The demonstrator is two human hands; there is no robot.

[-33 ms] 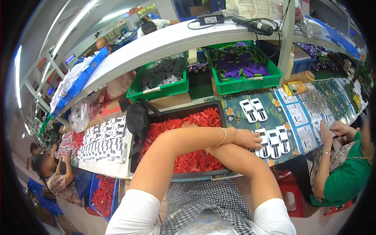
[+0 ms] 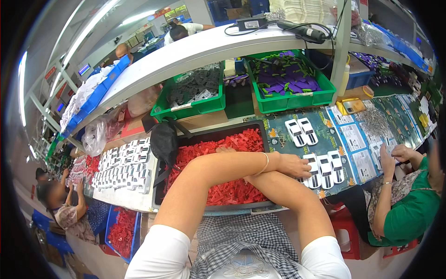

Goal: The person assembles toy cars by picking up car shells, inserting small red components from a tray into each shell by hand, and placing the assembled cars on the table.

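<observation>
My forearms cross, the left one lying over the right. My left hand reaches to the right, with its fingers bent over the left edge of a white toy car body, the leftmost in a row of three. Two more white car bodies lie behind that row on the patterned mat. Below my left forearm, my right hand reaches into the black tray of small red plastic parts. Only a bit of that hand shows past the forearm, and its fingers are hidden.
Green bins hold grey parts and purple-and-green parts under a white shelf. A black bag hangs over the tray's left corner. White pieces stand in rows farther left. Co-workers sit on both sides.
</observation>
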